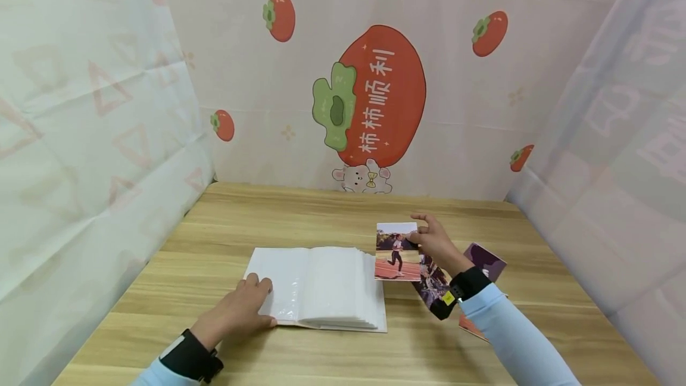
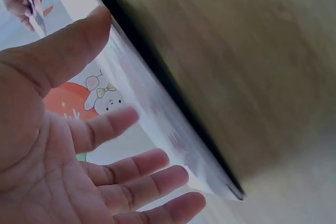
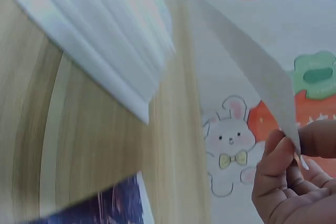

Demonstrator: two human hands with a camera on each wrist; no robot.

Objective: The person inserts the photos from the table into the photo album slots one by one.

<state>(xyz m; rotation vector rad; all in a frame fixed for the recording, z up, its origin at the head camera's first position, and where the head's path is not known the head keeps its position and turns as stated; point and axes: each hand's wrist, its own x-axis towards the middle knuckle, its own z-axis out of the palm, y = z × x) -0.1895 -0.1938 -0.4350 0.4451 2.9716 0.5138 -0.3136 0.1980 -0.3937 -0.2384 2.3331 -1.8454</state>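
Note:
A photo album (image 1: 330,282) lies open on the table, its white pages spread. My left hand (image 1: 238,308) rests at the album's left page and near edge. In the left wrist view the fingers of that hand (image 2: 89,150) are spread and loosely bent beside the album edge (image 2: 163,114). My right hand (image 1: 436,243) pinches a photo (image 1: 395,261) of a runner on a red track by its right side, above the table at the album's right. The right wrist view shows the photo's pale back (image 3: 257,69) between thumb and fingers of the right hand (image 3: 296,182).
Beneath the right forearm lie a dark photo (image 1: 430,285), a purple photo (image 1: 488,258) and a partly covered orange-red one (image 1: 471,326). The wooden table (image 1: 300,213) ends at a cloth backdrop (image 1: 246,76) printed with persimmons, with cloth walls on both sides.

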